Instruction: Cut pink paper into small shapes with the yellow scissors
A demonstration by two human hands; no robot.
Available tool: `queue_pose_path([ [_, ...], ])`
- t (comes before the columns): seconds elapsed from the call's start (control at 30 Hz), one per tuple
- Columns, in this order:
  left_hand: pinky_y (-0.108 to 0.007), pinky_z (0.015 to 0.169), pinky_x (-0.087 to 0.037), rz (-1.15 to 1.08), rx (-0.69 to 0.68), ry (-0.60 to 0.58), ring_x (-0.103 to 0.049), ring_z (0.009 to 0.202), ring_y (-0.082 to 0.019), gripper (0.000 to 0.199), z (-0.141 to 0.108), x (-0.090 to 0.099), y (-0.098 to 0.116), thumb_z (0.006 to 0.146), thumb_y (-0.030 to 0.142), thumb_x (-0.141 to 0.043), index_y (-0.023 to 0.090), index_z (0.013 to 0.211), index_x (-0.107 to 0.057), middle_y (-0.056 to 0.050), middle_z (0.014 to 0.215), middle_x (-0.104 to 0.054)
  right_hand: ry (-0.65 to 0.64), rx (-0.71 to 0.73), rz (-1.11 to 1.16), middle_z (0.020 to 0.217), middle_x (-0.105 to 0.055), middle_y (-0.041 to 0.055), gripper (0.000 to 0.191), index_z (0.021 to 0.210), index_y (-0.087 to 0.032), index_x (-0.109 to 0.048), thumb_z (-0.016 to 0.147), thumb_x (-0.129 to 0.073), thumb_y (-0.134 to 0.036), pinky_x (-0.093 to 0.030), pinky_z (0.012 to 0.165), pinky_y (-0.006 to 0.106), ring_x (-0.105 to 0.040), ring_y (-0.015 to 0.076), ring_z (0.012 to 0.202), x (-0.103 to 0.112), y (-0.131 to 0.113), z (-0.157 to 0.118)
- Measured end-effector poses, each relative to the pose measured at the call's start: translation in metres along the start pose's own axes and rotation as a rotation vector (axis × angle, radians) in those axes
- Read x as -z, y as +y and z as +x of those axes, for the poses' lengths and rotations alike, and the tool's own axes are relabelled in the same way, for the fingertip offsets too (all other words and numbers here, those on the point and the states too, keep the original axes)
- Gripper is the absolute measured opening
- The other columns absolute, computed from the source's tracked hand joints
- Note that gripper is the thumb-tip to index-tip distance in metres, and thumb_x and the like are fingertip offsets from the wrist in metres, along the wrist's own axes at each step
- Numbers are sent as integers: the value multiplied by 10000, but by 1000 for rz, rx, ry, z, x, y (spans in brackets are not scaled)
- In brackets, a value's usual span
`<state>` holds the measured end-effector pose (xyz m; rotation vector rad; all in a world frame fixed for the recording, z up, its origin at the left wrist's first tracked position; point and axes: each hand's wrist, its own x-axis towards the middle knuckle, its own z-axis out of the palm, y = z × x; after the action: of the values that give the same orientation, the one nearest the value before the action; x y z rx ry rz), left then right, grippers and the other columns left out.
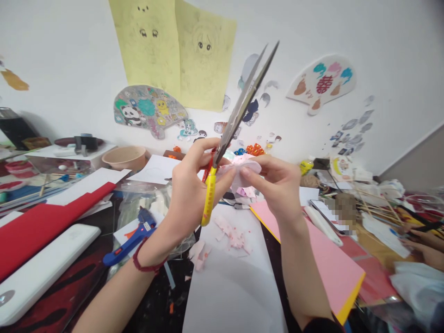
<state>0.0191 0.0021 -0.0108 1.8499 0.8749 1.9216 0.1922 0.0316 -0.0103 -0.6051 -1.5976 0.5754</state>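
A dark worktop (152, 303) stands before a white wall (69, 51). Well left of the scissors (234, 124) lies a red sheet (45, 219); nearer them, on that side, rests a blue glue gun (135, 238). The left hand (190, 180) is closed on the scissors' handles, blades upward and slightly parted, its thumb touching a thin pale piece (255, 167). Below the scissors, torn pink scraps (232, 233) lie on a white sheet (236, 291). Just right of the scissors, the right hand (279, 185) pinches the pale piece; farther right lies a pink sheet (322, 259).
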Motion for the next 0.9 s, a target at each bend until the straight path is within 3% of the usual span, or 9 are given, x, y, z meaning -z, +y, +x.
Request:
queue_pose_path([
  [0.23,-287,724,-566,-5,-29,-28,-721,817,-169,371,-1,1,0,848,300,-823,233,1152,-621,5,848,-719,15,73,-35,748,-754,-6,35,798,-235,-791,805,-825,-244,-554,700,312,-674,152,725,-3,-1,-1],
  [0.4,-335,757,-559,181,-116,-49,-739,864,-218,539,3,12,-2,829,433,-844,261,1261,-572,-23,906,-747,186,161,-83,729,-743,-6,65,764,-252,-775,809,-818,-270,-528,683,343,-650,164,691,-1,-6,-1],
  [0.5,-379,836,-563,327,-199,-113,-731,1018,-283,657,6,17,-1,819,528,-831,250,1333,-529,-93,1116,-748,289,192,-77,713,-727,-11,92,746,-253,-761,808,-824,-278,-519,662,335,-636,157,677,3,-6,0],
  [0.6,-460,953,-541,511,-380,-138,-674,1147,-360,780,6,15,-2,805,621,-800,198,1387,-498,-175,1314,-676,360,231,-63,720,-726,-18,89,764,-250,-759,799,-836,-279,-521,644,318,-644,147,674,7,-5,1],
  [0.7,-450,878,-546,722,-491,-90,-695,1027,-347,745,1,6,-4,879,649,-703,134,1378,-502,-190,1204,-711,384,272,-78,737,-741,-20,81,793,-241,-773,793,-840,-285,-526,660,313,-663,145,687,10,-3,2],
  [0.8,-383,743,-525,842,-482,-62,-706,851,-291,683,-4,-1,-6,945,664,-599,102,1327,-535,-158,1056,-742,357,334,-50,745,-757,-25,52,814,-243,-794,784,-836,-233,-523,668,305,-669,137,683,10,-1,2],
  [0.9,-359,721,-504,862,-453,-68,-688,786,-258,660,-7,-4,-7,962,657,-579,98,1312,-547,-137,1008,-744,308,377,-17,744,-760,-26,81,825,-252,-805,785,-817,-183,-525,654,302,-666,133,667,9,0,3],
])
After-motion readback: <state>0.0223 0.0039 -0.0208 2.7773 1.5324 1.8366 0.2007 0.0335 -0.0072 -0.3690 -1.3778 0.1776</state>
